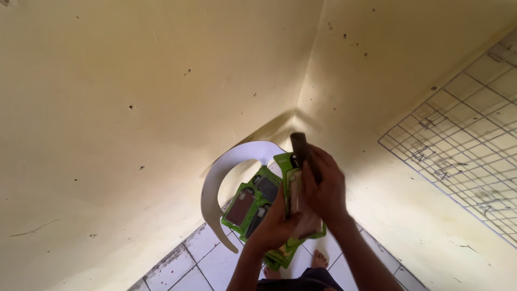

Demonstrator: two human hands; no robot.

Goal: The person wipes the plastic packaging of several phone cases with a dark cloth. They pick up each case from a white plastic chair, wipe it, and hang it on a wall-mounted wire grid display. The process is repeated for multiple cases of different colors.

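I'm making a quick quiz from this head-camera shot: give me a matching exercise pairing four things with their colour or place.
Things:
1. phone-case packages
2. wire grid panel
3. plastic chair
4. dark flat item

Descriptions:
A. white, curved backrest, standing in the corner
B. green cardboard backing, lying on the chair seat
C. held up in the right hand
D. leaning against the wall on the right

Pairs: 1-B, 2-D, 3-A, 4-C
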